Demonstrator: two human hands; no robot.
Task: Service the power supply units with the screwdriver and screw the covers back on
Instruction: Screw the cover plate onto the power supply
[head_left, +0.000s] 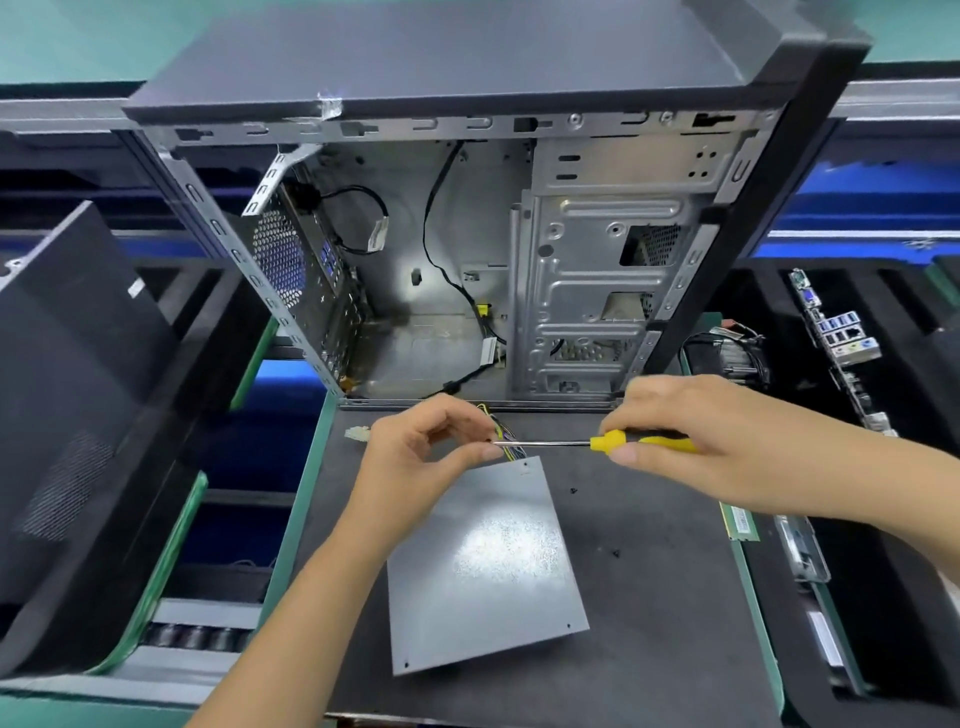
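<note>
A grey power supply unit (488, 566) lies flat on the dark mat (665, 623), its metal cover up and its coloured wires (506, 431) running out at the far end. My right hand (691, 441) grips the yellow and black handle of a screwdriver (608, 442), which lies level and points left. My left hand (431, 452) pinches the tip of the shaft between thumb and fingers, just above the unit's far corner. Two small black screws (573, 490) (616, 553) lie loose on the mat to the right of the unit.
An open, emptied computer case (467, 249) stands upright right behind the mat. A dark side panel (78, 415) leans at the left. At the right lie a motherboard (841, 353), a cooler (727, 353), a memory stick (740, 522) and a bracket. A white connector (358, 433) lies left of my left hand.
</note>
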